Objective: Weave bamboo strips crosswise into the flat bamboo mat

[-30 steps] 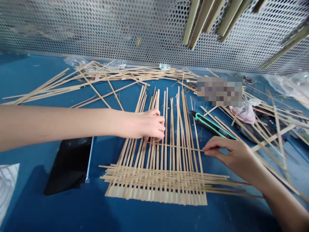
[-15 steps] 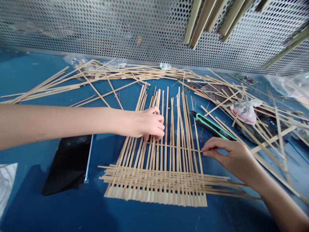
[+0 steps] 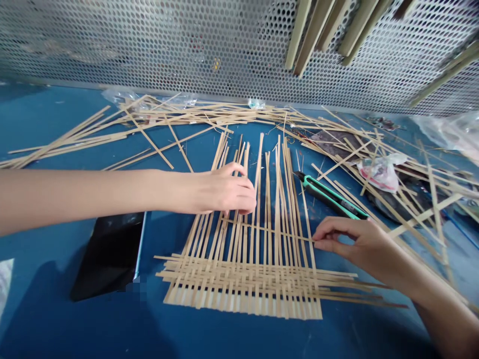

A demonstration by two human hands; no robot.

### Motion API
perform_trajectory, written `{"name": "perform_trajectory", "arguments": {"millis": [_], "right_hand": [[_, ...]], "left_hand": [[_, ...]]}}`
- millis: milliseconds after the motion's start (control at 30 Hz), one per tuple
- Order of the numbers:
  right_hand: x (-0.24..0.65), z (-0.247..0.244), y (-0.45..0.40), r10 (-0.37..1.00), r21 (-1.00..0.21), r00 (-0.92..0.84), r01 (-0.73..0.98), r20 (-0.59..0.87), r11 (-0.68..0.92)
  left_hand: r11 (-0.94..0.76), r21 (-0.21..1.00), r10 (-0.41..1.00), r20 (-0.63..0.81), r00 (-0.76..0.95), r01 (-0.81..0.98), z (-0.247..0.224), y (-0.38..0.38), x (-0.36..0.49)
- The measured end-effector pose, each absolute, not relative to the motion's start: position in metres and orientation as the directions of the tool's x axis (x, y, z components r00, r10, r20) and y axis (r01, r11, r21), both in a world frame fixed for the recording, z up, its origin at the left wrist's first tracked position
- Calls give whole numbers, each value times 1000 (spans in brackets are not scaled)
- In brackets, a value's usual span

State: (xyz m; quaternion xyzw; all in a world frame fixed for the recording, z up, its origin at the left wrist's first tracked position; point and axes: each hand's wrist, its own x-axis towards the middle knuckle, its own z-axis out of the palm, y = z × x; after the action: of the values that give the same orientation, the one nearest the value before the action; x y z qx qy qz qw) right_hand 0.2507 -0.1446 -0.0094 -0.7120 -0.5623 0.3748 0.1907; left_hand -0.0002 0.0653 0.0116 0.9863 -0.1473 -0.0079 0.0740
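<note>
Thin bamboo strips form a partly woven mat (image 3: 243,276), tight in a band near its front edge, with long loose ends fanning away from me. Over these ends is my left hand (image 3: 234,189), back upward, fingers curled around upright strips; its fingertips are partly hidden. A narrow cross strip (image 3: 275,231) runs through the loose ends, a little beyond the woven band and apart from it. My right hand (image 3: 344,243) pinches the right end of that cross strip between thumb and fingers. Just beyond it lies a green and black utility knife (image 3: 331,197).
A dark phone (image 3: 112,254) lies left of the mat under my left forearm. Loose bamboo strips (image 3: 232,115) are heaped along the back and right, with a crumpled plastic bag (image 3: 379,172) among them. A perforated metal panel (image 3: 168,50) stands behind the blue table (image 3: 209,339).
My right hand has come slightly nearer to me, lowering the cross strip's right end. One upright strip beside my left fingertips now appears raised. My left fingers have shifted slightly.
</note>
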Motion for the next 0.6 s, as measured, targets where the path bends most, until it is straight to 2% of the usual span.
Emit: {"name": "perform_trajectory", "arguments": {"millis": [100, 267, 600], "right_hand": [[251, -9, -144, 946, -697, 66, 660, -319, -281], [249, -10, -145, 955, -707, 86, 655, -283, -268], [246, -9, -142, 973, -717, 74, 664, -219, -212]], "left_hand": [[-943, 68, -325, 14, 945, -326, 14, 69, -8], [-944, 111, -319, -63, 946, -311, 12, 74, -15], [-957, 64, -289, -137, 947, -283, 16, 69, -12]]}}
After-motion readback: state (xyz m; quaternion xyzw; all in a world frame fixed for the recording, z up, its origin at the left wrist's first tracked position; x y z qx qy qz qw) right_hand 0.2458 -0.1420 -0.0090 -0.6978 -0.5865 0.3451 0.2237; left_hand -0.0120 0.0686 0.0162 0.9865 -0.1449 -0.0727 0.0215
